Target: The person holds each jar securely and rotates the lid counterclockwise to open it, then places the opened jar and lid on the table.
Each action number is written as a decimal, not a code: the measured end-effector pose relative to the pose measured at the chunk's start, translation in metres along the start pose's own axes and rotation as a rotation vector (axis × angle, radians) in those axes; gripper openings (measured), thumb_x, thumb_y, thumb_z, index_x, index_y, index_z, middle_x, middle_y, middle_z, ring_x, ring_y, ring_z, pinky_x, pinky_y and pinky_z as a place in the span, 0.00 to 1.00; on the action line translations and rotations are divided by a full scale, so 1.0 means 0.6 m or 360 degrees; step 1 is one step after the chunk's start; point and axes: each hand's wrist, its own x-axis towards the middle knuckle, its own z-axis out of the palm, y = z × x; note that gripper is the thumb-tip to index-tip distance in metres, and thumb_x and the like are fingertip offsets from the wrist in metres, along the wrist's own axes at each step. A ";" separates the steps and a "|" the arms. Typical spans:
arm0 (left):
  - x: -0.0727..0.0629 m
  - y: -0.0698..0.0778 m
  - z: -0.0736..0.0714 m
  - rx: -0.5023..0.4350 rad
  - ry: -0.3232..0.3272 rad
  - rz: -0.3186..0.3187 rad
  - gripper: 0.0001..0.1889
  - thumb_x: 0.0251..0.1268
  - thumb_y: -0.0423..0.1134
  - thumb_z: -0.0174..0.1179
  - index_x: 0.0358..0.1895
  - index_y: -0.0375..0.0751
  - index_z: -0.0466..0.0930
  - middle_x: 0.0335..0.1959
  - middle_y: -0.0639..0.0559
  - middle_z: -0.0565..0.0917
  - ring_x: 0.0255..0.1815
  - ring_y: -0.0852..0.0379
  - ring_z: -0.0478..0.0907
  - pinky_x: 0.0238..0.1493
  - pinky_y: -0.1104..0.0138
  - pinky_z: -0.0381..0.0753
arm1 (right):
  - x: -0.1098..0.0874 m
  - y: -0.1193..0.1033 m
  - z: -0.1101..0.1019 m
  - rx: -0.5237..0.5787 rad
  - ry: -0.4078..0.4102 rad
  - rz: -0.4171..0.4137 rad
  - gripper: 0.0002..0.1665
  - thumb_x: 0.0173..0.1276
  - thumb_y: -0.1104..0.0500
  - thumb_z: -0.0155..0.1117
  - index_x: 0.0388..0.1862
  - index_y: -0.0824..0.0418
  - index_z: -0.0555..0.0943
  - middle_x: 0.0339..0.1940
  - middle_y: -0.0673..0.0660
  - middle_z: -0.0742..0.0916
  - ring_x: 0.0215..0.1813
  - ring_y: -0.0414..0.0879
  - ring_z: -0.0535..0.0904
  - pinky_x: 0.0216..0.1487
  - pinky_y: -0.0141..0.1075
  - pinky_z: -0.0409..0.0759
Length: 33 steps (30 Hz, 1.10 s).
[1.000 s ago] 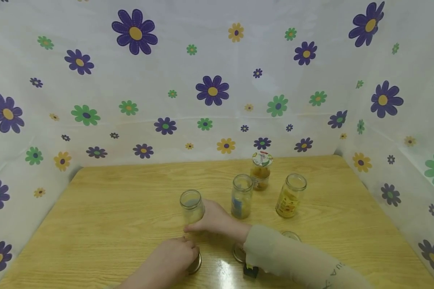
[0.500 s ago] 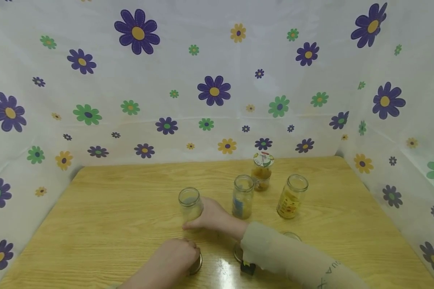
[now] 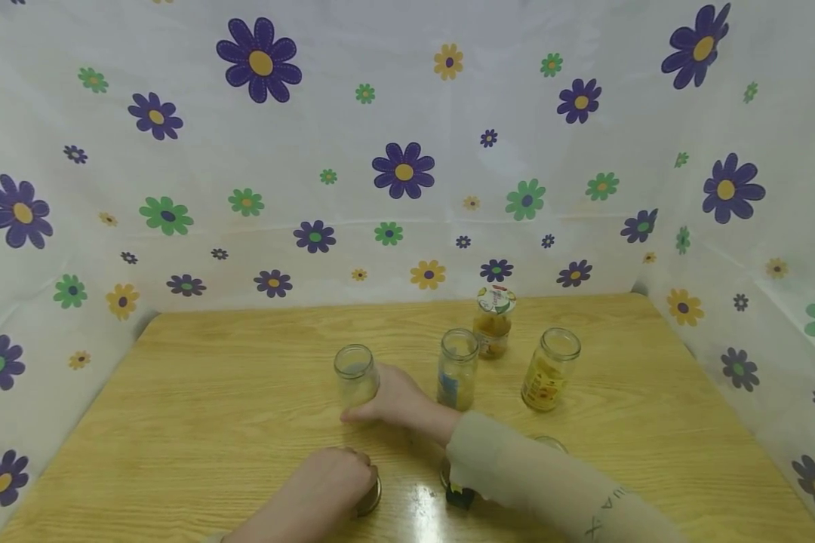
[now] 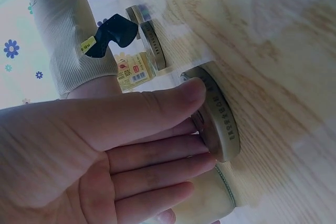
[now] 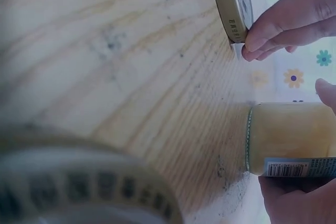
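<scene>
Plainly, the right hand (image 3: 395, 397) grips a clear, blue-labelled glass jar (image 3: 355, 379); the left hand (image 3: 333, 477) pinches a gold lid (image 4: 221, 119).

On the desk (image 3: 231, 377), the middle jar (image 3: 457, 377) stood between the held jar (image 3: 355, 381), left, and the end jar (image 3: 550, 373), right, with the lidded jar (image 3: 493, 326) behind. Before the held jar was a lid (image 4: 221, 121).

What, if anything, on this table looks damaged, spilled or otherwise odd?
Dark, speckled patches mark the light wood-grain tabletop, one nearer the clear cylindrical glass jar in the right hand. They break the grain; wear or dirt, I can't tell. Nothing looks spilled.
</scene>
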 end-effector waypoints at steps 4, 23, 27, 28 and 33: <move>-0.001 -0.001 -0.002 -0.0060 -0.0014 0.0015 0.19 0.38 0.30 0.76 0.14 0.53 0.72 0.17 0.63 0.73 0.19 0.68 0.63 0.16 0.72 0.66 | 0.003 0.000 0.004 -0.0024 0.0016 -0.0009 0.36 0.54 0.51 0.89 0.59 0.56 0.82 0.49 0.54 0.91 0.49 0.44 0.84 0.52 0.37 0.84; -0.002 -0.001 -0.004 -0.0100 0.0030 0.0033 0.20 0.37 0.30 0.74 0.12 0.55 0.71 0.17 0.64 0.73 0.19 0.69 0.59 0.17 0.73 0.62 | 0.002 0.001 0.014 -0.0008 0.0206 0.0002 0.32 0.56 0.49 0.87 0.55 0.56 0.83 0.45 0.51 0.90 0.43 0.41 0.82 0.48 0.36 0.84; 0.000 -0.001 -0.006 -0.0133 -0.0005 0.0036 0.20 0.39 0.29 0.74 0.12 0.55 0.71 0.17 0.64 0.71 0.20 0.69 0.57 0.17 0.74 0.61 | 0.008 0.006 0.001 -0.0017 0.0088 -0.0018 0.31 0.57 0.49 0.86 0.55 0.56 0.82 0.44 0.51 0.90 0.41 0.39 0.81 0.44 0.34 0.83; 0.000 -0.001 -0.007 -0.0138 -0.0008 0.0037 0.20 0.40 0.29 0.74 0.12 0.55 0.71 0.17 0.64 0.71 0.20 0.69 0.57 0.17 0.74 0.61 | 0.008 0.006 -0.001 -0.0010 0.0066 -0.0019 0.31 0.57 0.50 0.86 0.56 0.56 0.82 0.44 0.51 0.90 0.41 0.40 0.81 0.44 0.35 0.82; 0.000 0.000 -0.006 -0.0089 0.0031 0.0040 0.20 0.40 0.31 0.75 0.12 0.54 0.71 0.16 0.64 0.71 0.19 0.69 0.61 0.16 0.74 0.63 | 0.006 0.005 -0.004 0.0026 0.0043 0.0003 0.31 0.57 0.51 0.86 0.56 0.57 0.82 0.43 0.51 0.89 0.39 0.41 0.80 0.40 0.34 0.81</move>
